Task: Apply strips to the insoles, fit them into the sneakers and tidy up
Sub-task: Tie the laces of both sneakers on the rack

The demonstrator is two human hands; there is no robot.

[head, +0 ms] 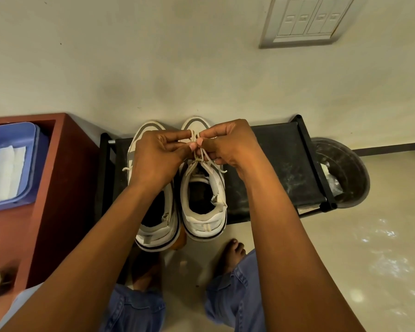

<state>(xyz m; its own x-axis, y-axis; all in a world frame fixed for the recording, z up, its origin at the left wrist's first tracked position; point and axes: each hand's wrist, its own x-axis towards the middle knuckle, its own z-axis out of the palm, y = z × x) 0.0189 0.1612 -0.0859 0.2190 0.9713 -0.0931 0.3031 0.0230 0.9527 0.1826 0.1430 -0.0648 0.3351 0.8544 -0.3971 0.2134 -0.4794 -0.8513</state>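
We see our left hand point(157, 159) and our right hand point(228, 142) meeting above the right sneaker point(203, 200), each with thumb and forefinger pinched on a strand of the cream shoelace point(200, 155), the other fingers curled in behind. The lace rises from the top eyelets straight up into the two pinches, so the sneaker lies directly below and slightly nearer us than the fingertips, its toe hidden under the right hand and its dark opening showing between our forearms. The left sneaker point(157, 224) sits just beside it, touching or nearly so, mostly covered by our left wrist; a loose lace end hangs at its outer side. Both shoes stand toe to the wall on a black shoe rack point(273, 168), their heels overhanging its near edge. We cannot tell whether the insoles are inside; the openings are too dark. Left of the rack is a reddish-brown cabinet point(65, 178) bearing a blue plastic tray point(31, 144) with white strips point(6, 171) in it. To the right, behind the rack's end, stands a dark round bucket point(350, 168). Our bare feet point(233, 255) and blue jeans point(233, 298) show below, and a switch panel point(307, 20) on the wall.
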